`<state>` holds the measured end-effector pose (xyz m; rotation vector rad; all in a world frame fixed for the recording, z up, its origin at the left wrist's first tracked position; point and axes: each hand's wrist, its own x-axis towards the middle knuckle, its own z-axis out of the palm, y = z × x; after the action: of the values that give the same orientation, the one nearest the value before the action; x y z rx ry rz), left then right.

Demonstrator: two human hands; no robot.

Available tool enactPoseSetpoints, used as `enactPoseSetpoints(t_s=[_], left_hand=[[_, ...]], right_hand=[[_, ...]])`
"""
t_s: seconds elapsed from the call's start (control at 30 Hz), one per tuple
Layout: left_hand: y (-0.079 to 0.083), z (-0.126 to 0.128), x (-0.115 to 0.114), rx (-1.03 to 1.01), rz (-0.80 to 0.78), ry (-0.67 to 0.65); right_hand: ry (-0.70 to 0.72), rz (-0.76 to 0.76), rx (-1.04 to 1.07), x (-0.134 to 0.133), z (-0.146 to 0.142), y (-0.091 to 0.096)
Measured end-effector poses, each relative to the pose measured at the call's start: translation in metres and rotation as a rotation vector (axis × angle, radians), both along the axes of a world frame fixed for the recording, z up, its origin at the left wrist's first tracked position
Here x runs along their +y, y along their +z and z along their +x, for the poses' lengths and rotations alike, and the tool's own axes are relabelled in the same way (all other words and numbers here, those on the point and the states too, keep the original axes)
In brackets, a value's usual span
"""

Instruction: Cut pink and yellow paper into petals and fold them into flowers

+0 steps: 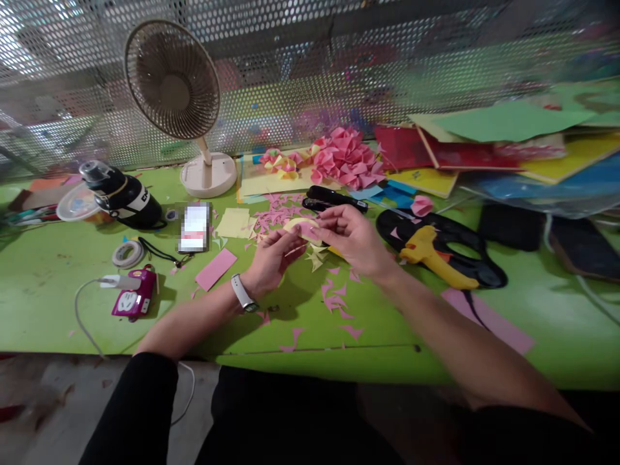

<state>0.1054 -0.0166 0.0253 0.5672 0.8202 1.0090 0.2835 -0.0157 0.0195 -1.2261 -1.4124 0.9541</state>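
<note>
Your black-clad lap [290,420] fills the bottom edge, and from it both bare forearms reach forward over the green surface [48,303], the left wrist wearing a white-strapped watch [242,294]. Your left hand [274,258] and right hand [351,239] meet at a small folded yellow paper piece [303,227]. Both hands are curled, with their fingertips pinched on it, and they hold it just above the surface, near the middle. Pink paper scraps [339,303] lie scattered under and around your hands. A black stapler [334,199] sits just behind them, and a yellow glue gun [436,255] rests to your right. Farther back lies a heap of pink folded papers [346,158], and a small desk fan [172,81] stands at the back left.
</note>
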Motion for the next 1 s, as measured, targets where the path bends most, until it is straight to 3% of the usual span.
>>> enactPoseSetpoints(t_s=[0.17,0.4,0.77,1.0], left_hand=[[0.005,-0.023,0.011,0.222,0.161,-0.310],[-0.005,-0.046,0.015,0.460,0.329,-0.538],[-0.008,-0.053,0.006,0.385,0.305,-0.544],[-0.006,-0.050,0.004,0.351,0.251,-0.523]], right_hand=[[0.114,-0.016,-0.055,-0.004,0.006,0.012],[0.318,-0.164,-0.178,-0.012,0.004,0.022],[0.409,-0.294,-0.088,-0.013,-0.003,0.010],[0.408,-0.260,-0.071,-0.015,-0.007,0.007]])
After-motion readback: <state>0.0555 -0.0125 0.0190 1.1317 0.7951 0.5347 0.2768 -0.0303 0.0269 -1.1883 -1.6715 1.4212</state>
